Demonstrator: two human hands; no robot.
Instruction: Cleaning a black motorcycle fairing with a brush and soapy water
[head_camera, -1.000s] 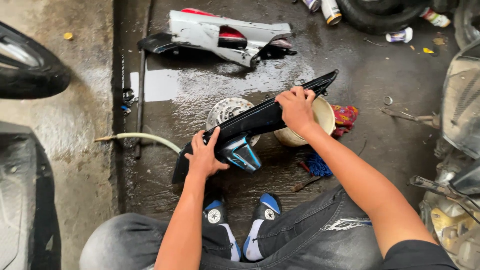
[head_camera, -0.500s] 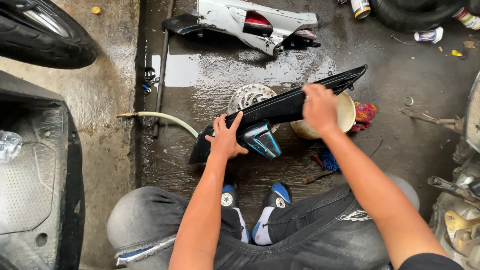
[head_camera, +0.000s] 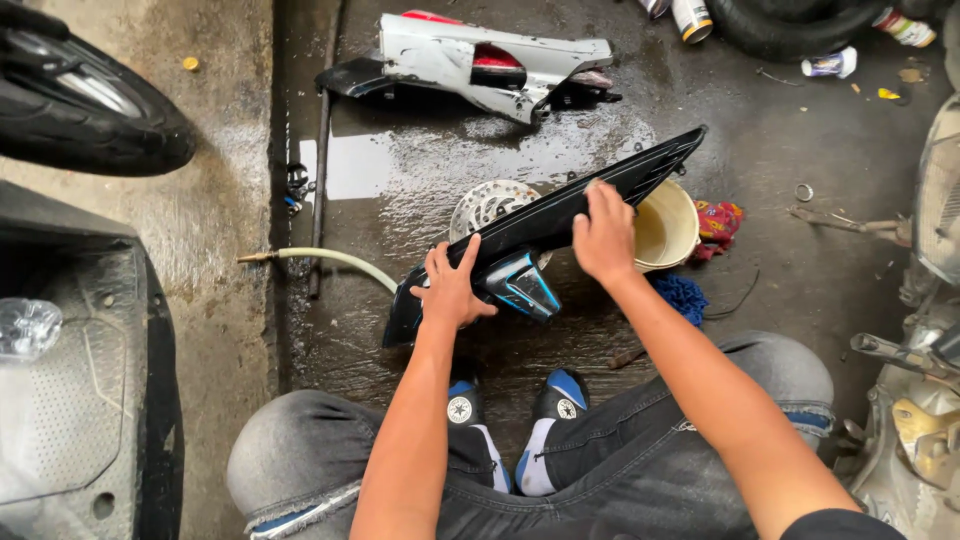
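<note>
— Since the earlier frame, what was seen to have shifted?

— Little in the hold itself: the long black panel (head_camera: 560, 215) was kept across the wet floor (head_camera: 420, 160) by both hands, while the view was carried rightward, so more of the scooter footboard (head_camera: 60, 400) was shown at the near left.

— How was the panel laid?

— Its long axis was run from near left up to far right, with the far tip raised past the cream bucket (head_camera: 665, 225) and the blue-trimmed piece (head_camera: 520, 285) hung under its middle.

— And the hands?

— The left hand (head_camera: 452, 288) was spread flat against the nearer, lower end, fingers splayed and not closed round it. The right hand (head_camera: 603, 235) was curled over the upper edge beyond the middle, closed on the panel. The left hand was the nearer to the lower end, the right to the raised tip.

— Anything smaller?

— A brake disc (head_camera: 490, 205) was partly hidden behind the panel, and a pale hose (head_camera: 330, 258) was laid to its left.
</note>
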